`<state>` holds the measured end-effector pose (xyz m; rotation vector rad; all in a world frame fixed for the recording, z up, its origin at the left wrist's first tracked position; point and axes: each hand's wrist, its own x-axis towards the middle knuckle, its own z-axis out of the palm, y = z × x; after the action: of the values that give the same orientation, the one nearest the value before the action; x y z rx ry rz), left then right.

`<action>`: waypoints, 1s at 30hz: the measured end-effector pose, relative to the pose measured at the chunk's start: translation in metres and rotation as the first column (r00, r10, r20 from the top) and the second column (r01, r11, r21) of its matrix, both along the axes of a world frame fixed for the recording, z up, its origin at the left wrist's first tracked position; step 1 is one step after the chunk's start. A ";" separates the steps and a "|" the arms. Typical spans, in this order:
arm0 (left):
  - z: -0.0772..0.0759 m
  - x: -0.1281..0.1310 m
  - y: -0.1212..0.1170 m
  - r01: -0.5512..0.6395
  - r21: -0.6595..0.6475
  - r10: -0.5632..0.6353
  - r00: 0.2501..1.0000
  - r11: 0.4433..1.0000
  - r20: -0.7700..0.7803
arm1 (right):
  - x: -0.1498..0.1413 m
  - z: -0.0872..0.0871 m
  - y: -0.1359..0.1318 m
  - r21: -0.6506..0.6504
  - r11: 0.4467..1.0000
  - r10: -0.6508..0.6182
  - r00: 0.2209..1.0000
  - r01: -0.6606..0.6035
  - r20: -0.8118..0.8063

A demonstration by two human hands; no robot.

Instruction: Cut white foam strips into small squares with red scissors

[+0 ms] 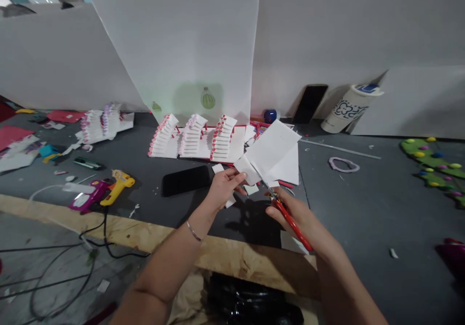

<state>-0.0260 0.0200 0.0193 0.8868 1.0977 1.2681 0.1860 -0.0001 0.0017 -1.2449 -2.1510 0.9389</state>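
Observation:
My left hand pinches the lower left corner of a piece of white paper above the dark table. In my right hand is a pair of scissors with red handles. Their blades lie across the paper, along a cut that parts the held corner from the larger piece. Behind my hands stands a row of three white fan-shaped pieces edged with red and pink bits. Small paper scraps lie under and around my left hand.
Left of my hands are a black phone, a yellow glue gun and a purple device. A patterned cup and another phone stand at the back right. A green piece with coloured dots lies far right.

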 end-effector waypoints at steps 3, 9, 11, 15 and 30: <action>0.000 0.000 0.000 -0.015 0.006 0.015 1.000 1.000 -0.003 | 0.000 0.000 0.001 -0.031 0.999 -0.008 1.000 0.009 0.020; -0.001 0.000 0.000 0.000 0.019 0.000 1.000 1.000 0.002 | 0.002 0.011 -0.001 -0.057 0.998 0.040 0.999 -0.039 0.017; -0.002 -0.001 0.000 -0.003 0.019 0.003 1.000 1.000 0.000 | 0.003 0.015 -0.002 -0.073 0.995 0.066 0.998 -0.065 0.008; -0.003 0.000 0.000 -0.001 -0.001 0.001 1.000 1.000 0.000 | 0.004 0.016 -0.002 -0.082 0.994 0.067 0.998 -0.068 -0.019; -0.004 0.001 -0.001 0.023 -0.013 -0.024 1.000 1.000 -0.013 | 0.006 0.021 -0.005 -0.060 0.990 0.124 0.992 -0.124 -0.009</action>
<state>-0.0245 0.0186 0.0153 0.8967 1.1020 1.2359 0.1923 -0.0047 0.0227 -1.1455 -2.2320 1.0641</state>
